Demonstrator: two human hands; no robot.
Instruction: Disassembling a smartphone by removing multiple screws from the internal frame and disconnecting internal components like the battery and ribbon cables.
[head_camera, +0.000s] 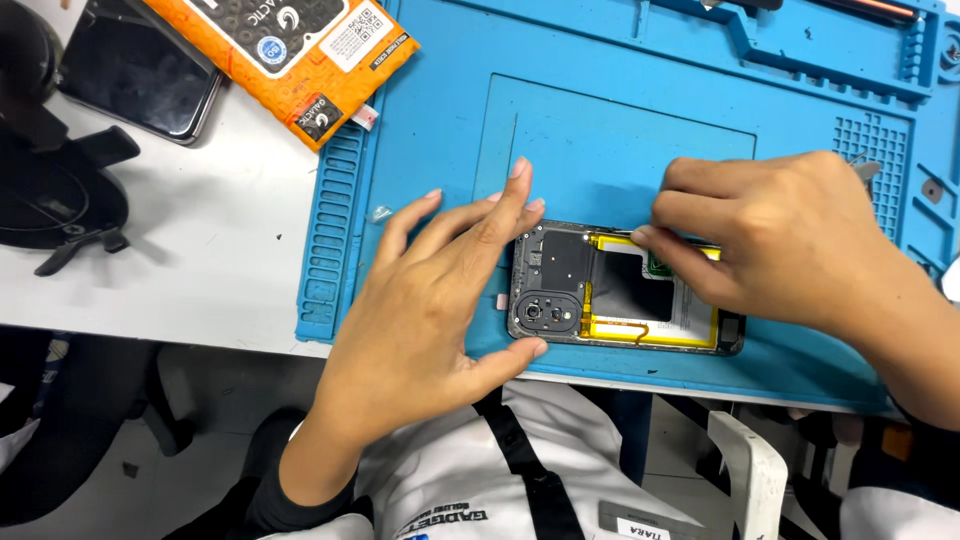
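Observation:
An opened smartphone (600, 295) with its back cover off lies on a blue repair mat (600, 130), showing the camera module, dark shielding and a battery with yellow edging. My left hand (440, 300) rests on the mat with fingers spread, its thumb and fingertips pressing against the phone's left end. My right hand (790, 240) is curled over the phone's right part, fingertips pinched on the battery's top edge near a small green patch. A metal tool tip pokes out behind the right hand's knuckles.
An orange flat package (290, 50) lies at the mat's top left corner. A dark phone (140, 65) and a black stand (55, 190) sit on the white table at left. The mat has ribbed trays along its left and top edges.

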